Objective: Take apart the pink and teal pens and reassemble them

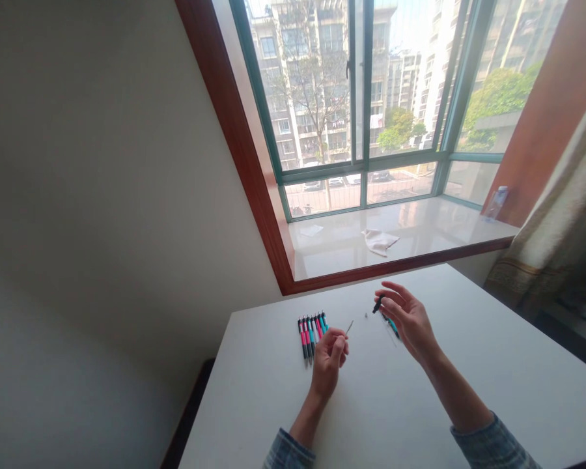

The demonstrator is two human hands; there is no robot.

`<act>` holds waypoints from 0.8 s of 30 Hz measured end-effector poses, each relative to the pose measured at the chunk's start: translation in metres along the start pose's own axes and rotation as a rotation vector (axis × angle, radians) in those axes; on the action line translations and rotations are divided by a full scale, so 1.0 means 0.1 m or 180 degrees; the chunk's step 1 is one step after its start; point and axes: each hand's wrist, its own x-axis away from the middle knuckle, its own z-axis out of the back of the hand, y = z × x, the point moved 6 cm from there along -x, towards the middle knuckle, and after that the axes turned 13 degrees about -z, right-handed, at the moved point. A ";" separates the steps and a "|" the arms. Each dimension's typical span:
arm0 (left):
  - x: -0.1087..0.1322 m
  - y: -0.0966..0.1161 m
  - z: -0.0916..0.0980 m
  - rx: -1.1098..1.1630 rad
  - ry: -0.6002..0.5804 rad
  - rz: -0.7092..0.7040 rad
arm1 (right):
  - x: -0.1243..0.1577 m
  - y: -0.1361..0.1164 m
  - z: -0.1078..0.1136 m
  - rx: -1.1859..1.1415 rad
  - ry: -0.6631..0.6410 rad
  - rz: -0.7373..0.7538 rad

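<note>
My left hand (329, 357) is closed, pinching a thin rod like a pen refill (350, 327) that points up and to the right. My right hand (410, 319) holds a short black pen part (378, 303) between thumb and fingertips, above the table. Between the hands, a tiny silver piece (366, 315) lies on the white table. A teal and black pen part (393, 327) lies just under my right hand, partly hidden by it. Beside my left hand, several click pens (306, 339) in pink, teal, white and black lie in a row, partly covered by the hand.
The white table (254, 397) meets a wall on the left and a wood-framed window ledge at the back. A crumpled cloth (379, 241) and a clear bottle (495, 204) are on the ledge. A curtain (549, 228) hangs at the right.
</note>
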 end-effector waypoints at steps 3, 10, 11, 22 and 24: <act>-0.02 -0.04 0.04 0.0438 0.0225 0.0092 | 0.13 0.18 0.17 0.1170 0.0129 -0.0008; -0.02 -0.03 0.05 0.0509 0.0291 -0.0049 | 0.39 0.81 0.13 0.3182 0.0116 0.0262; -0.01 -0.03 0.05 0.0494 0.0290 -0.0057 | 0.40 0.82 0.11 0.3240 0.0134 0.0309; 0.15 0.00 0.23 0.0298 0.0453 -0.0006 | 0.61 0.90 0.17 0.3505 0.0347 0.0248; 0.15 0.00 0.25 0.0247 0.0450 0.0008 | 0.61 0.90 0.12 0.3527 0.0282 0.0256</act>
